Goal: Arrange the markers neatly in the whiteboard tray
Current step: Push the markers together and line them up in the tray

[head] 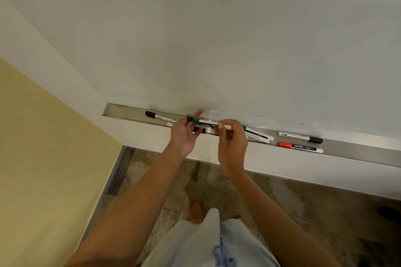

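A green-capped marker (206, 123) is lifted just above the metal whiteboard tray (358, 150). My right hand (232, 143) pinches its white barrel end. My left hand (184, 134) touches its green cap with fingers spread. In the tray lie a black-capped marker (159, 116) at the left, a marker with red print (171, 124) partly hidden by my left hand, a black item (198, 129) under the hands, two white-barrelled markers (259, 135) right of my right hand, another black-capped marker (300, 137) and a red-capped marker (300, 147) farther right.
The whiteboard (217, 39) rises behind the tray. A yellow wall (43, 147) meets it at the left. Below are patterned flooring (303, 201), my light trousers and one shoe (196, 212).
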A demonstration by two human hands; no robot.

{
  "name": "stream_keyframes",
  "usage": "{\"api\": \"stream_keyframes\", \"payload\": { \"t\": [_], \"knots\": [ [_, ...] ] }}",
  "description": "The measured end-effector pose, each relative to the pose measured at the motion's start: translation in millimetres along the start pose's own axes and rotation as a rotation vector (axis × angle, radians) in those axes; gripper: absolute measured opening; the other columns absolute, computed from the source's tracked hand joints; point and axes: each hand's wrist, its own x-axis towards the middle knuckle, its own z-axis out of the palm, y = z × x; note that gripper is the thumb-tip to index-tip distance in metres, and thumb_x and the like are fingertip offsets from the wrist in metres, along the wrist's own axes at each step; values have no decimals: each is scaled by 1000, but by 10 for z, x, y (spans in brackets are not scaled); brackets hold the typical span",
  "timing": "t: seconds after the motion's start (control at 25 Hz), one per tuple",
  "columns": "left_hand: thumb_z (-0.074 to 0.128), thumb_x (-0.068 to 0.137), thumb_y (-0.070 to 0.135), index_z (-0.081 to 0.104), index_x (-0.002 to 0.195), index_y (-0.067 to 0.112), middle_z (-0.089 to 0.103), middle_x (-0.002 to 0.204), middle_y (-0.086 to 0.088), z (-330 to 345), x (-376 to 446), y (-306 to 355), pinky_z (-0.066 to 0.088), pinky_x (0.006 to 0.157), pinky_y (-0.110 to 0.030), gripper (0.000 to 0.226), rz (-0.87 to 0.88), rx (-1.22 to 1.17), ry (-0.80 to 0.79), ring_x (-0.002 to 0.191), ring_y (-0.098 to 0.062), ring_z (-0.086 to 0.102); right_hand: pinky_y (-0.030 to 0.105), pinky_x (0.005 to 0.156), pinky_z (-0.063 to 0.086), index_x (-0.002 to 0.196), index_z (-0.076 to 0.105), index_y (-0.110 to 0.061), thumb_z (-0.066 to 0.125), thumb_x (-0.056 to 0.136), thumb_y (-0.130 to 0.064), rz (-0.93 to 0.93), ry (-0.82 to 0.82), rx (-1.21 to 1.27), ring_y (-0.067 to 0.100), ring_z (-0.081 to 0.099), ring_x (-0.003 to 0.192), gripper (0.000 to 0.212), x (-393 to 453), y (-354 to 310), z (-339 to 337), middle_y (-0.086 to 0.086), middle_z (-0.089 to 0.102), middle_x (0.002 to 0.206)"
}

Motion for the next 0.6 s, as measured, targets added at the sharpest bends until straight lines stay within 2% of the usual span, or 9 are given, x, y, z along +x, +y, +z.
{"api": "stream_keyframes", "payload": {
  "t": [0.08, 0.2, 0.32, 0.48, 0.6],
  "knots": [
    [24, 106, 22, 41, 90, 20, 72, 117, -3, 0, -17, -38, 41, 93, -35, 24, 7, 19, 2, 111, -21, 55, 27, 67, 54, 99, 61, -17, 55, 97, -17, -11, 7, -13, 15, 65, 79, 6, -10, -11, -9, 0, 65, 89],
    [24, 106, 22, 42, 88, 19, 71, 118, -5, 8, -44, -81, 43, 88, -35, 26, 32, 24, 0, 107, -23, 54, 21, 66, 51, 96, 61, -17, 59, 95, -13, 6, -15, -26, 14, 63, 80, 5, -27, -20, -12, -1, 64, 89],
    [31, 106, 21, 48, 92, 17, 68, 120, -7, 1, -37, -100, 47, 87, -37, 23, 96, 34, 31, 105, -23, 57, 13, 65, 48, 94, 61, -21, 68, 88, -14, 10, -115, -119, 9, 60, 80, 11, -49, -32, -3, -2, 64, 89],
    [57, 97, 15, 69, 104, 7, 71, 105, -9, -54, -20, -126, 54, 76, -31, 16, 204, 193, 161, 91, -20, 61, 18, 78, 50, 117, 64, -15, 62, 93, -18, 54, -331, -326, 10, 63, 89, 24, -73, -66, 63, -2, 69, 106],
    [64, 92, 14, 71, 102, 1, 72, 93, -8, -93, -5, -148, 55, 72, -26, 18, 238, 257, 220, 82, -18, 63, 16, 77, 45, 123, 60, -14, 54, 98, -20, 59, -354, -408, 14, 63, 96, 26, -113, -121, 134, 2, 68, 112]
  ]
}}
